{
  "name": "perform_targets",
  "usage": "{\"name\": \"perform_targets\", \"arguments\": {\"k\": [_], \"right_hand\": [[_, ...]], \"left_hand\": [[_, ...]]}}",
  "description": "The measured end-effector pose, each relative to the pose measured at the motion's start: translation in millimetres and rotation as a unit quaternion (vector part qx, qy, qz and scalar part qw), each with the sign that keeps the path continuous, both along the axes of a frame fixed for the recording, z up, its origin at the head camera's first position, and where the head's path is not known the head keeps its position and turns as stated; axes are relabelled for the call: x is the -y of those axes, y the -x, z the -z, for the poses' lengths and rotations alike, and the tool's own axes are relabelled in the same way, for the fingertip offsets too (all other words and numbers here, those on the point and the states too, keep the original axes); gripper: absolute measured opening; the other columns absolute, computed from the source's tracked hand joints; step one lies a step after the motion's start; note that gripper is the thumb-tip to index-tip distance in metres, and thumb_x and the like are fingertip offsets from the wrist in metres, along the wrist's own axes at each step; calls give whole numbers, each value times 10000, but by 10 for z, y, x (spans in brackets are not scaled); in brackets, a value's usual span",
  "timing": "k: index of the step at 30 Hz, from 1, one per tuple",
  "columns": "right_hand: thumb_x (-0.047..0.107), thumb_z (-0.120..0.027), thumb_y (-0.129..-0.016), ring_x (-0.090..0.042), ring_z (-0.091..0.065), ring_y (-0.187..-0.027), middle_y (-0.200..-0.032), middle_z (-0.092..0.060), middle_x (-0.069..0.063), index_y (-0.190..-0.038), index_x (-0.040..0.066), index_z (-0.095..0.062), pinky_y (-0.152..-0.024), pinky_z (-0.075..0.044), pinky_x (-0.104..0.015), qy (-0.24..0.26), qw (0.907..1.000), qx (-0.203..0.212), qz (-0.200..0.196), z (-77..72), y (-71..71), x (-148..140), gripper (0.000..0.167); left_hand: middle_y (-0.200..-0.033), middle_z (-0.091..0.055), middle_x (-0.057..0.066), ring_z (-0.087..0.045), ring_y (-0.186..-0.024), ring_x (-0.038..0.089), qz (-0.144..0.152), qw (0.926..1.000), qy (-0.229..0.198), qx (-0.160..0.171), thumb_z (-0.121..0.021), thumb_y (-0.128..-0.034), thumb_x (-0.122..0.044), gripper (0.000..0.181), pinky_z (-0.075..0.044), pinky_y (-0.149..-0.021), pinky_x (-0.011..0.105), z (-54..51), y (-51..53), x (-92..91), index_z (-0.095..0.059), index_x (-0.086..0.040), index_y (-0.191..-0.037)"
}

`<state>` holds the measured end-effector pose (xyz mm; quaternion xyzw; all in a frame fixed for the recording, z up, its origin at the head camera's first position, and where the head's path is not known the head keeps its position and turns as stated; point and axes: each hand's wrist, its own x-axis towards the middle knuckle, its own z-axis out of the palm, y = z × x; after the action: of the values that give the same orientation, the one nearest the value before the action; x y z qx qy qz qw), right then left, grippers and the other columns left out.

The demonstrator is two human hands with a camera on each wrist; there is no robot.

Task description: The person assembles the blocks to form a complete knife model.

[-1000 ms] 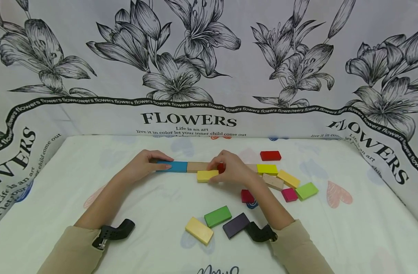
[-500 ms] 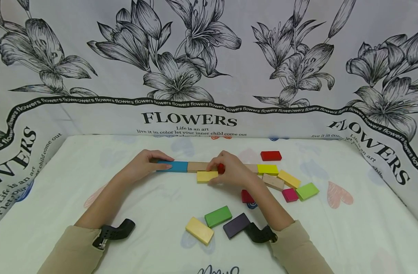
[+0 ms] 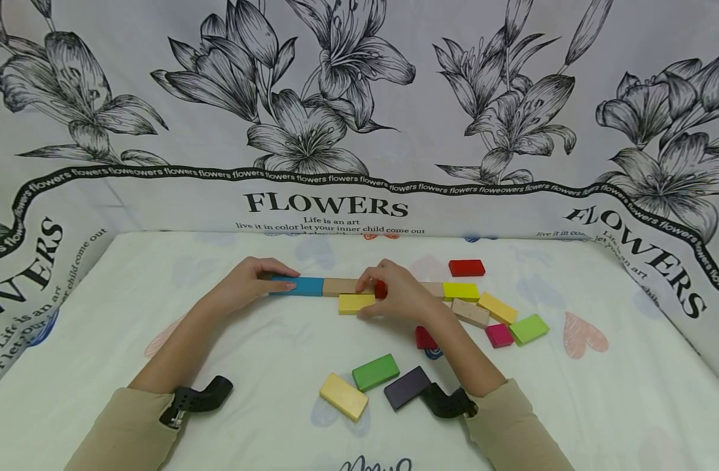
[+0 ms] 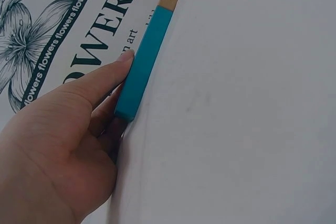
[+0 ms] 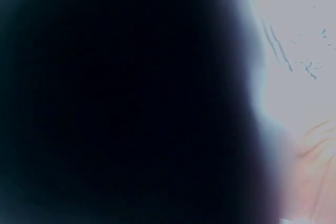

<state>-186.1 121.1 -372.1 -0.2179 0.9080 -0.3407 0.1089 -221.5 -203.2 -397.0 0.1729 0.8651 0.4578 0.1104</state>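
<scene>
The blue block [image 3: 306, 286] has a natural tan wooden block [image 3: 338, 286] at its three o'clock, a yellow block [image 3: 354, 304] between three and four. Green block [image 3: 375, 372] — pale-yellow block [image 3: 343, 396] at its eight, dark-purple block [image 3: 407, 388] at its four. White backdrop cloth [image 3: 176, 203] with black line-drawn lilies [image 3: 303, 134]; white tablecloth [image 3: 265, 366] — pink heart print [image 3: 585, 335].
</scene>
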Motion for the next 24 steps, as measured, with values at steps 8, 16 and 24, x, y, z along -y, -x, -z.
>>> {"name": "perform_targets", "arguments": {"k": [8,16,24], "right_hand": [[206,-909,-837,-219,-538,-1010,-1072,-586,-67,-1113,151,-720,-877,-479,-331,-86,9999,-141,-44,25,11,-5,339],[216,-908,-838,-220,-539,-1019,-1075,-584,-65,-1119,159,-707,-885,-488,-334,-173,9998,-127,-9,18,8,14,350],[223,-917,-830,-223,-543,-1028,-1077,-585,-64,-1131,163,-695,-893,-484,-341,-128,9999,-75,4,-6,-4,11,379]], "left_hand": [[-1286,-727,148,-597,-1111,210,-13,10000,28,-13,-785,-966,-177,300,-509,-896,229,6,0,0,-785,-48,-1237],[-1287,-721,156,-600,-1087,175,37,9999,-105,11,-785,-966,-183,306,-512,-877,221,-4,-13,-2,-782,-40,-1237],[-1292,-716,158,-603,-1097,196,101,9998,-156,35,-786,-966,-173,309,-517,-881,233,-20,-19,5,-777,-38,-1244]]}}
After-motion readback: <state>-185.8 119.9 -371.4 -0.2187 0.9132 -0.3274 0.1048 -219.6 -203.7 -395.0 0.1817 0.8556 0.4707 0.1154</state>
